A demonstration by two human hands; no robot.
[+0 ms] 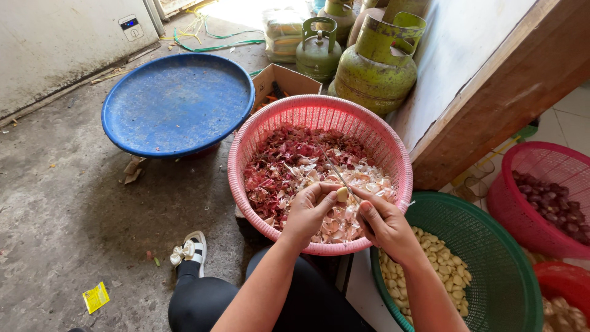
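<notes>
Grip state: left hand (309, 212) pinches a garlic clove (342, 194) between thumb and fingertips; right hand (384, 222) is closed around a thin knife (335, 170), handle hidden in the fist.

Clove position: between the two hands, over the near rim of the pink basket (393, 154), touching the left fingertips and the blade.

Key relation: clove lies just right of the left grip and just left of the right thumb. Blade's long axis runs from the right fist up and to the far left, passing across the clove; tip points over the basket. Left hand is slightly nearer the clove.

Basket contents: red and white skins (289, 163).

Right, near: green basket (491, 221) with peeled cloves (445, 267).
Far right: red basket (541, 157) with shallots (553, 203).
Far left: blue basin (175, 101), inverted, on the floor.
Far: green gas cylinders (375, 64).
</notes>
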